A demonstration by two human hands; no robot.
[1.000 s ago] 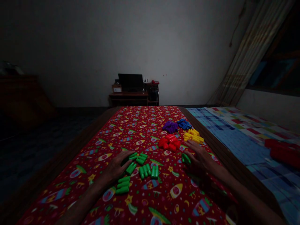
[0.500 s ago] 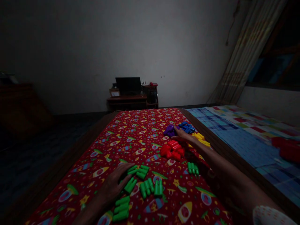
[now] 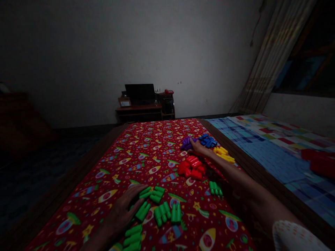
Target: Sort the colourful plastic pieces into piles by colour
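My right hand (image 3: 199,147) reaches out to a cluster of purple plastic building blocks (image 3: 186,143), its fingers and thumb closed against their near right side. Nearer me, my left hand (image 3: 125,205) rests palm down on the cloth, thumb and fingers apart. Its fingertips touch or nearly touch a green block (image 3: 145,192), and another green block (image 3: 142,211) lies by the thumb. Several more green blocks (image 3: 162,213) are spread to the right of that hand. One green block (image 3: 215,188) lies apart, beneath the right forearm. The left palm hides part of a green piece.
Red blocks (image 3: 193,167), blue blocks (image 3: 208,141) and yellow blocks (image 3: 224,155) lie in separate piles around the right hand. A red rocket-print cloth (image 3: 146,150) covers the long surface. A plaid-covered bed (image 3: 251,146) stands on the right; a desk with a monitor (image 3: 140,94) is at the wall.
My right hand has shifted slightly left, and the purple blocks have moved a little left with it. My left hand stays beside the green blocks. The whole view has tilted slightly.
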